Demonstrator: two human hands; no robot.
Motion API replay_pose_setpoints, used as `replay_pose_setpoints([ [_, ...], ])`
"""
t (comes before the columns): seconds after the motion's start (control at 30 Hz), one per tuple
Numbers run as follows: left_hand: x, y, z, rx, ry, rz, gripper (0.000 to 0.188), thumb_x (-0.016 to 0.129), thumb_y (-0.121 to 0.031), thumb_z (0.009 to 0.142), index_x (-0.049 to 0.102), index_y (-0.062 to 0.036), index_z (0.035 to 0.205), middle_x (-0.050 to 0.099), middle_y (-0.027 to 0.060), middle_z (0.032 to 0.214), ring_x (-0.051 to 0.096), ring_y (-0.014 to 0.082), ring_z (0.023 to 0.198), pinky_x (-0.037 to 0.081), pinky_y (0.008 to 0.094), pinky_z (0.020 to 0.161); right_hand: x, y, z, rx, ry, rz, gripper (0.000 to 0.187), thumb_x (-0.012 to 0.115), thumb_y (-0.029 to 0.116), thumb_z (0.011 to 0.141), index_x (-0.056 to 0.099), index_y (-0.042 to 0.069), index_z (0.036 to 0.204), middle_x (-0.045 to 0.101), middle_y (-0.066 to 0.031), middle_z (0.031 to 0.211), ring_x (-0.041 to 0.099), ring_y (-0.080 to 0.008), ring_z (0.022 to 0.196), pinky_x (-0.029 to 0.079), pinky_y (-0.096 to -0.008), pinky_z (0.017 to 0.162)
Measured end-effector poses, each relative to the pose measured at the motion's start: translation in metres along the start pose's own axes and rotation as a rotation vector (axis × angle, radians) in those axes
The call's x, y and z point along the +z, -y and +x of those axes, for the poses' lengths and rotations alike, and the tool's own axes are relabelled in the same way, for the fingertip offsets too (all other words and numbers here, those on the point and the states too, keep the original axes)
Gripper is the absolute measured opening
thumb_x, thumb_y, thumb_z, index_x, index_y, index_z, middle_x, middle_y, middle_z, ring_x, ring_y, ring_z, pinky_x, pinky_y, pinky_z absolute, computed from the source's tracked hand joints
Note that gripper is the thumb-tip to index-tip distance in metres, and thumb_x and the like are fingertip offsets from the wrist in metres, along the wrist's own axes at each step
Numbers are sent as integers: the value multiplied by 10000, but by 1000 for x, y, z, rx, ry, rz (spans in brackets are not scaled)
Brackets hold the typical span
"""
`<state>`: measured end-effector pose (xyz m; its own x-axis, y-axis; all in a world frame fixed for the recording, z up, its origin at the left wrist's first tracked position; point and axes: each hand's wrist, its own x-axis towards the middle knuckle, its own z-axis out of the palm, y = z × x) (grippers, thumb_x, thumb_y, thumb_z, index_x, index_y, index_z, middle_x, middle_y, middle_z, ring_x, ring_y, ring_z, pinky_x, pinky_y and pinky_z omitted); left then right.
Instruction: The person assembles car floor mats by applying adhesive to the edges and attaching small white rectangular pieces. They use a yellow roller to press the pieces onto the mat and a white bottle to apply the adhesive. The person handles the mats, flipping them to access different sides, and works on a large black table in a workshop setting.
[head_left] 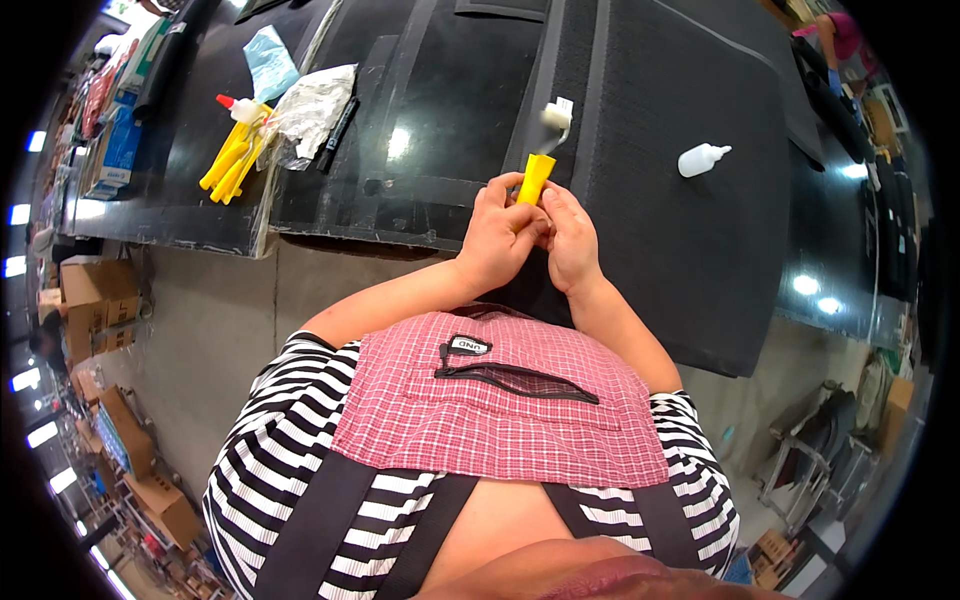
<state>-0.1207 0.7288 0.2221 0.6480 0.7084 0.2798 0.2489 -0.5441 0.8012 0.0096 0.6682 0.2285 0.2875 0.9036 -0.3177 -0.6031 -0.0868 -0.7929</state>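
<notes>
In front of my body, both hands meet around the yellow handle of a small hand roller [537, 178], its grey and white head pointing away from me and partly blurred. My left hand [493, 228] is closed on the lower part of the handle from the left. From the right, my right hand [573, 236] closes against the same handle, with some fingertips hidden behind it. Beneath the roller lies a black textured sheet [660, 260] on the table. A white squeeze bottle [703, 160] rests on its side on that sheet, right of my hands.
Left on the dark glossy table [440, 100] lie yellow-handled tools [233, 165], a red-tipped white bottle [240, 109], a crumpled clear bag [312, 108], a black marker [338, 135] and a light blue cloth [269, 63]. Another person [850, 42] stands far right. Cardboard boxes [98, 290] stand left.
</notes>
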Motion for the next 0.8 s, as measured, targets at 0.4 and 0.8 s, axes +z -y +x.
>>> replay_pose_setpoints([
  [0.4,-13,39,14,316,283,-122,38,673,-56,885,685,-70,918,659,100,1290,586,316,1203,460,426,1026,-26,14,18,-331,-276,-842,621,597,117,916,404,-30,1487,700,-164,946,692,-181,814,535,-311,763],
  [0.8,-4,55,8,448,291,-8,67,697,-92,873,678,-93,937,666,70,1288,539,313,1289,409,431,1069,-18,22,49,-382,-369,-1154,528,570,195,895,565,36,1398,688,-252,1161,681,-406,1042,524,-420,930],
])
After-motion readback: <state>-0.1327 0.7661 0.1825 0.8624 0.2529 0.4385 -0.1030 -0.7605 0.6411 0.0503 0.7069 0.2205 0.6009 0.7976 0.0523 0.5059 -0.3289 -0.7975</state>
